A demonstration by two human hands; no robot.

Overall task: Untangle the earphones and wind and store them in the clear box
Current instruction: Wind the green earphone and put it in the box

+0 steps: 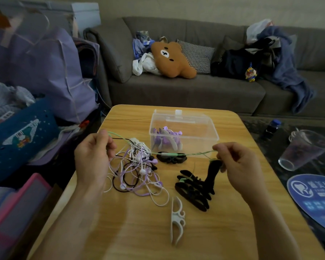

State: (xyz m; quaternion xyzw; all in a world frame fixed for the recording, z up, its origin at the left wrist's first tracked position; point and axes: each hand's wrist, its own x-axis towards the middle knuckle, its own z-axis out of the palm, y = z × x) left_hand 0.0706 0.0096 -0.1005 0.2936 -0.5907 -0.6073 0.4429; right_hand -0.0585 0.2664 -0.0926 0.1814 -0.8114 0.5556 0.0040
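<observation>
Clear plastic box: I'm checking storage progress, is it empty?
Not empty: the clear plastic box holds purple wound earphones.

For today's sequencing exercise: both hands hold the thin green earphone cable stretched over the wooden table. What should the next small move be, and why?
Probably draw the thin green earphone cable further out of the tangled pile of white, purple and black cables. The left hand pinches it at the pile, the right hand pinches the other end, and part of it still runs through the pile.

Left hand [94, 156] and right hand [238, 162] raised apart, fingers curled, pinching.
</observation>
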